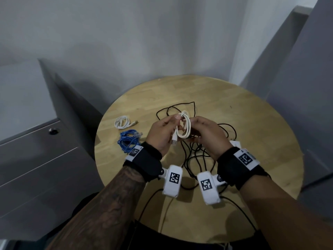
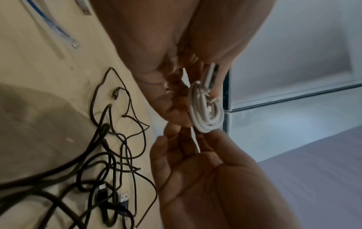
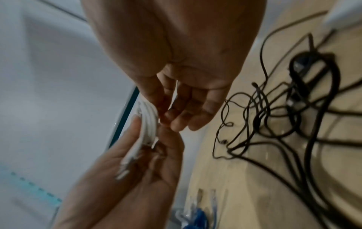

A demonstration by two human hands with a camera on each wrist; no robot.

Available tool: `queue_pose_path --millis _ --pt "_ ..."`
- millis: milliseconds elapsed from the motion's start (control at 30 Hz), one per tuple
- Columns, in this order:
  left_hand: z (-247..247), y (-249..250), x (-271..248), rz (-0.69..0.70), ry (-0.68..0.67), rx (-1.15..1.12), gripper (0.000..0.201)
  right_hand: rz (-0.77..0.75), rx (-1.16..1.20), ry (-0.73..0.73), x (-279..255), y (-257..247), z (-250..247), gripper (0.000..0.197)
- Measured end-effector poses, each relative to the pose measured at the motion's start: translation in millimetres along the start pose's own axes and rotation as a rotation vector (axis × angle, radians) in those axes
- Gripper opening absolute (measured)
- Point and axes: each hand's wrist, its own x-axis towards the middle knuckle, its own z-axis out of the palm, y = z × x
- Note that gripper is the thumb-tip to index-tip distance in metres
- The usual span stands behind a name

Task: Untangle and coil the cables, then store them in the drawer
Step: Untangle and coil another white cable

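Observation:
Above the middle of the round wooden table (image 1: 252, 123), both hands hold a small white cable coil (image 1: 183, 127). My left hand (image 1: 166, 131) grips one side of the coil (image 2: 207, 111), and a USB plug hangs below it. My right hand (image 1: 203, 132) pinches the coil's other side, with a thin white strand (image 2: 196, 143) running between its fingers (image 2: 176, 148). In the right wrist view the white coil (image 3: 147, 128) sits between both hands' fingertips. A tangle of black cables (image 1: 198, 154) lies on the table under the hands.
A coiled white cable (image 1: 122, 122) and a coiled blue network cable (image 1: 128, 140) lie on the table's left side. A grey drawer cabinet (image 1: 36, 159) with a lock stands left of the table, its drawers shut. Grey walls stand close behind.

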Motion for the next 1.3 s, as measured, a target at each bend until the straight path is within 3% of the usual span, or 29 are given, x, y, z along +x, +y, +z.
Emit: queue_pose_path --millis 100,233,400,533,667,800,900,1000,1100,1200,1300 --pt "-4.8 -3.9 5.6 0.07 0.004 0.14 0.027 0.029 0.036 -0.083 -2.0 -2.3 1.0 0.036" --pt "-12.3 -1.3 8.0 0.243 -0.058 0.508 0.017 0.068 0.027 -0.121 -4.3 -4.7 -0.7 0.019" --pt "-14.7 5.0 7.8 0.495 -0.198 0.965 0.033 0.1 -0.031 -0.075 -1.7 -10.4 -10.5 0.009" --pt "-7.2 7.2 10.2 0.533 -0.161 1.02 0.03 0.023 -0.228 0.027 -1.8 -12.1 -9.3 0.02" --pt "-6.2 8.9 10.8 0.553 -0.139 1.043 0.02 -0.101 -0.361 0.008 -1.9 -7.8 -13.3 0.015" --pt "-16.6 9.4 13.4 0.491 -0.13 1.013 0.013 -0.395 -0.69 -0.013 0.5 -4.3 -17.7 0.019" --pt "-20.1 15.2 11.6 0.325 -0.149 0.819 0.018 -0.476 -0.707 0.05 5.4 -5.4 -22.9 0.017" --pt "-19.4 25.3 9.4 0.242 -0.208 0.684 0.02 -0.433 -0.487 0.039 11.5 -9.0 -30.4 0.017" --pt "-20.4 27.7 11.5 0.224 -0.221 0.693 0.022 -0.374 -0.393 0.001 10.7 -11.0 -29.6 0.019" --pt "-27.7 29.6 18.8 0.21 -0.107 0.727 0.016 -0.308 -0.398 -0.042 6.2 -4.7 -25.9 0.017" --pt "-49.2 39.7 37.0 0.147 0.082 0.696 0.016 -0.223 -0.576 -0.009 7.4 4.5 -30.6 0.016"
